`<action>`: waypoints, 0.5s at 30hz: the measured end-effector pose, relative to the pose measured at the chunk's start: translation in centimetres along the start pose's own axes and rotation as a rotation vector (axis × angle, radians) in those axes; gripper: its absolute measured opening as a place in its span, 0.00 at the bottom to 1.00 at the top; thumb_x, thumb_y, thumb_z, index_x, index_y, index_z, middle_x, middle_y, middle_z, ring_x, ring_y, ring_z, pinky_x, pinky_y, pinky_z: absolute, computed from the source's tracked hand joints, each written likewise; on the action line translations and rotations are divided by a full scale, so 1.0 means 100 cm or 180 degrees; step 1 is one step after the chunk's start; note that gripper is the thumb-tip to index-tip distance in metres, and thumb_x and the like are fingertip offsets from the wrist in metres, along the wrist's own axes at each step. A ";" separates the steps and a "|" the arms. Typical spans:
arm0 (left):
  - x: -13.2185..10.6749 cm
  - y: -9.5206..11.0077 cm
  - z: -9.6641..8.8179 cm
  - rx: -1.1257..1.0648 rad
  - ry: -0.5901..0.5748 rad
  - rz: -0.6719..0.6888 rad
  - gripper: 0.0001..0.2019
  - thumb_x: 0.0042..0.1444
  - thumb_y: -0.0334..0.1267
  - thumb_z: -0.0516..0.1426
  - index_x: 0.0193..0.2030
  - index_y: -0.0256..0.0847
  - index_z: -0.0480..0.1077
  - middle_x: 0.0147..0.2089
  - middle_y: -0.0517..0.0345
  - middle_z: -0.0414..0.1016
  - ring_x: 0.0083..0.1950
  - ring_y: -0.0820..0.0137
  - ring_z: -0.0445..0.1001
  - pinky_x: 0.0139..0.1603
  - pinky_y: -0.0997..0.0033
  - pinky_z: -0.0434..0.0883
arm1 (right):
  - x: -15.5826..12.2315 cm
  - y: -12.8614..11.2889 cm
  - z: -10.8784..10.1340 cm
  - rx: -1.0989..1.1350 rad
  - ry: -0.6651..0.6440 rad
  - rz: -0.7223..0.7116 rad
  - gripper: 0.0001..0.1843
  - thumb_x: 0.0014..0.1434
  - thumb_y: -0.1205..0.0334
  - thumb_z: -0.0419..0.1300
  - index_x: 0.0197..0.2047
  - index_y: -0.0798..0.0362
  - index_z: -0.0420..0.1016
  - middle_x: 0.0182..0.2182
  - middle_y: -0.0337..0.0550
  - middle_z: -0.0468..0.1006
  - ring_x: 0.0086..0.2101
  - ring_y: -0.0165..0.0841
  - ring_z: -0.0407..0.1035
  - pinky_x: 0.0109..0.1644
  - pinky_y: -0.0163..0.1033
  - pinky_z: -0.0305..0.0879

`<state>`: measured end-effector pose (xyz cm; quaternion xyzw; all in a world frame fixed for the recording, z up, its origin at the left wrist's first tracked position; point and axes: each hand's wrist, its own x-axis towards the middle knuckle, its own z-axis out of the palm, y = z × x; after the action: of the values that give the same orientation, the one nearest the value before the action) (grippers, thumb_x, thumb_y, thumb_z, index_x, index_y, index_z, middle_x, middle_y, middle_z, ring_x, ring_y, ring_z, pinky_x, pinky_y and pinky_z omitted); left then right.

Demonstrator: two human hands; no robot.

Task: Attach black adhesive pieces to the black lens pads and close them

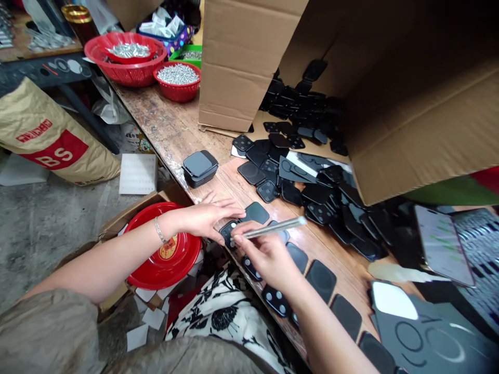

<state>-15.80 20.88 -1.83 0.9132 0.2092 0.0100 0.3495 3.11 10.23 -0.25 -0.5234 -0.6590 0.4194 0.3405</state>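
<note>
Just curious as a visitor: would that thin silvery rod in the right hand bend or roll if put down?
The silvery rod looks straight and metallic, so probably stiff. It seems slim and round, so it may well roll on the wooden table. The right hand holds it with fingertips alone, hinting it is light.

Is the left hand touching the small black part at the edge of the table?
Touching. The head view shows the left hand with its fingers laid flat on the black part; the right hand grips a rod.
</note>
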 end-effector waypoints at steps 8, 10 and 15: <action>0.000 -0.004 0.003 0.0017 0.0015 0.0058 0.41 0.52 0.39 0.66 0.71 0.49 0.53 0.71 0.50 0.61 0.76 0.56 0.45 0.71 0.42 0.32 | 0.018 0.013 0.032 -0.0916 0.0166 -0.0391 0.06 0.64 0.66 0.54 0.37 0.52 0.72 0.37 0.48 0.78 0.39 0.38 0.73 0.44 0.41 0.67; 0.000 -0.004 0.002 -0.0015 0.0011 0.0035 0.40 0.53 0.39 0.66 0.70 0.49 0.54 0.71 0.50 0.60 0.76 0.56 0.45 0.71 0.43 0.31 | 0.018 0.014 0.030 -0.0882 0.0081 -0.0378 0.07 0.63 0.66 0.53 0.36 0.52 0.72 0.36 0.48 0.78 0.38 0.38 0.73 0.44 0.42 0.67; 0.003 -0.004 -0.001 -0.0058 -0.0131 -0.0080 0.42 0.50 0.43 0.68 0.70 0.49 0.55 0.72 0.46 0.58 0.76 0.53 0.43 0.71 0.40 0.30 | 0.020 0.012 0.013 0.0447 -0.0508 0.0230 0.11 0.62 0.55 0.59 0.31 0.52 0.71 0.27 0.39 0.74 0.29 0.33 0.68 0.36 0.38 0.66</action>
<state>-15.71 21.29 -2.07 0.9073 0.2133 -0.0113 0.3622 1.98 12.07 -1.89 -0.4867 -0.6336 0.5169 0.3074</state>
